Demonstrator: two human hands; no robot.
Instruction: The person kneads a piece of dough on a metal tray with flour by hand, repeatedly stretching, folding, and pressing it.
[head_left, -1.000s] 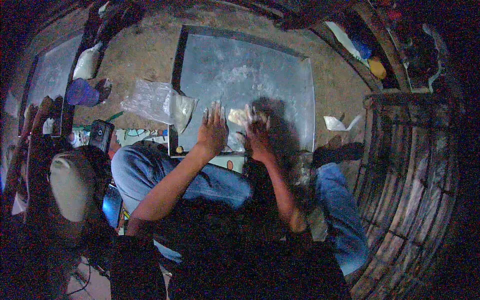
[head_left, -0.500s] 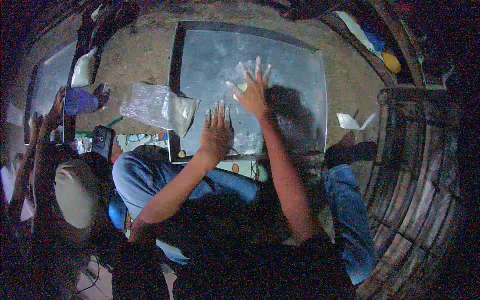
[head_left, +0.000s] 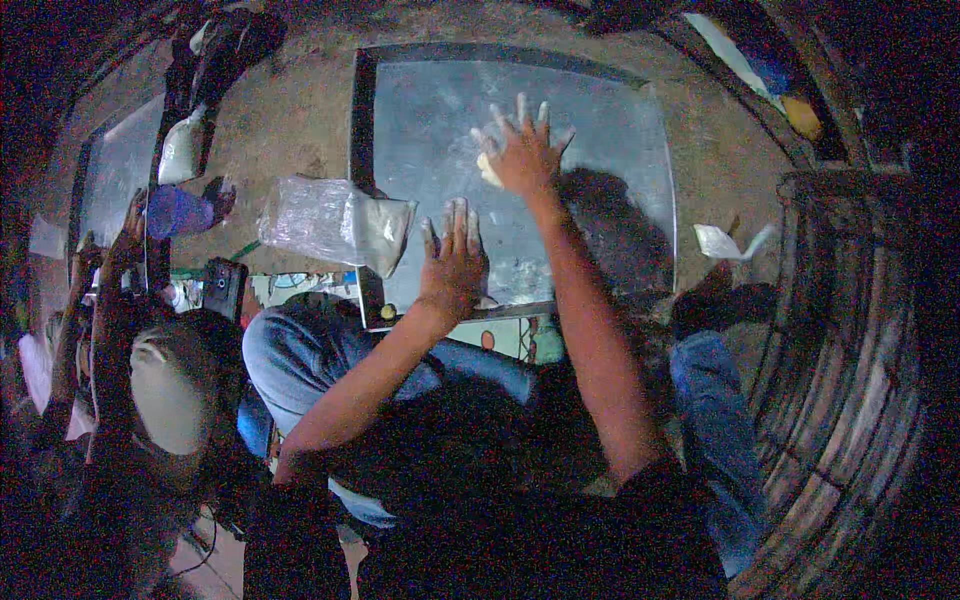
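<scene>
A wide grey-blue tray [head_left: 424, 100] with a raised dark rim lies in front of me, its surface smeared with white powder. My right hand [head_left: 530, 158] is spread flat near its middle, fingers apart and whitened. A pale, dough-like piece [head_left: 488, 170] shows beside the palm, partly hidden under it. Nearer to me, my left hand [head_left: 455, 268] lies flat with fingers stretched, close to the front rim. A scrap of something pale peeks out beside its heel; I cannot make out what. A small yellowish ball [head_left: 388, 312] sits in the near left corner.
A clear plastic bag [head_left: 335, 222] overlaps the tray's left rim. Further left are a co-worker's arms [head_left: 105, 290], a blue-purple cup [head_left: 178, 212], a white bag [head_left: 182, 150], a dark phone [head_left: 224, 288] and another tray [head_left: 118, 165]. A slatted wooden piece [head_left: 830, 380] stands on the right.
My right hand has slid farther from me across the tray, and more of the pale piece shows beside it. My left hand stays about where it was. The whole view has shifted slightly.
</scene>
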